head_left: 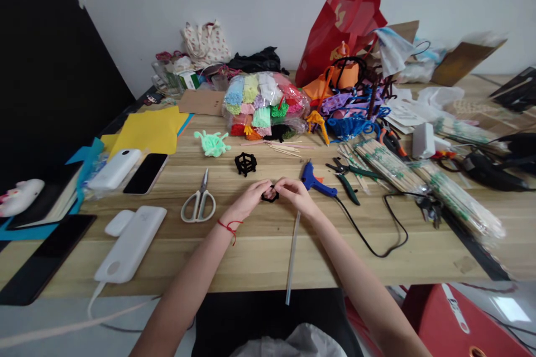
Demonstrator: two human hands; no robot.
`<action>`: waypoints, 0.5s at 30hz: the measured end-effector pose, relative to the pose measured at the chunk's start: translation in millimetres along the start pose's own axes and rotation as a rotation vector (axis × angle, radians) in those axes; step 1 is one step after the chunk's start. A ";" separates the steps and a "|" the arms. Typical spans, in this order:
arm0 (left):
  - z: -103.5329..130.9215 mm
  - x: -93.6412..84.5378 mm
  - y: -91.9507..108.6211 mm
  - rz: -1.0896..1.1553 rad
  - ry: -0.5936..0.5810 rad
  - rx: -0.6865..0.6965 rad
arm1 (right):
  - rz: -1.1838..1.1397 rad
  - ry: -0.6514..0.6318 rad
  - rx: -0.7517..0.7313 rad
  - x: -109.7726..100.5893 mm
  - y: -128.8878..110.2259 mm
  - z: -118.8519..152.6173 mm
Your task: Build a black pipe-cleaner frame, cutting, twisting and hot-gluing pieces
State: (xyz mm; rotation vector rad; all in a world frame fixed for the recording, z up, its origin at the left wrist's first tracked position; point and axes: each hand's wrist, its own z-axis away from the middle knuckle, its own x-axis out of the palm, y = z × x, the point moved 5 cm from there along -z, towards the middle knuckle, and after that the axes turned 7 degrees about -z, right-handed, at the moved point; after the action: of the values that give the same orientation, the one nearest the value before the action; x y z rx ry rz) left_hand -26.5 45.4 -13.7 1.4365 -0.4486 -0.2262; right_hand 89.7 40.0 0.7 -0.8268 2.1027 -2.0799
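Close to the table's middle, my left hand (252,197) and my right hand (295,194) meet around a small black fuzzy pipe-cleaner ring (270,196). Fingertips of both hands are closed on its upper edge; the exact grip is partly hidden. Just beyond them lies a black pipe-cleaner frame (245,164) with spokes. A mint-green pipe-cleaner shape (213,144) rests farther left. Scissors with pale handles (198,204) lie left of my left hand. Right of my right hand is a blue glue gun (315,181), and a clear glue stick (292,262) lies below that hand.
Pliers (347,173) and bundles of wooden sticks (387,164) lie to the right, with the black cord (391,251) looping nearby. A bag of coloured pipe cleaners (263,103) sits behind. Phone (146,174) and white power banks (132,245) are left.
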 end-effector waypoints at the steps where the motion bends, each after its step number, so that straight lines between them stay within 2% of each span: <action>1: -0.4 -0.6 -0.9 0.000 0.001 -0.004 | 0.005 0.006 0.004 -0.6 -0.3 0.0; 5: 0.1 -8.0 2.3 -0.071 0.059 -0.004 | 0.069 0.146 0.019 -11.6 2.6 -0.4; 7: 3.7 -18.5 14.1 -0.237 0.206 0.107 | 0.077 0.220 0.030 -17.8 7.0 -0.9; 11: 21.2 -41.8 43.3 -0.681 0.664 0.405 | 0.006 0.288 0.051 -22.9 16.9 -2.0; 13: 25.2 -46.6 49.0 -0.928 0.765 0.460 | -0.051 0.311 0.081 -23.3 20.8 -1.6; 15: 23.7 -49.1 48.1 -1.131 0.763 0.455 | -0.112 0.325 0.114 -22.7 22.8 -0.8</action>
State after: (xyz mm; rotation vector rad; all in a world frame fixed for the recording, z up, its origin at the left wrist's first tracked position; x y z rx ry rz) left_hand -86.2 50.6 27.5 1.9527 1.0397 -0.4557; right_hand 101.5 48.8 -28.0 -0.6428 2.0975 -2.5164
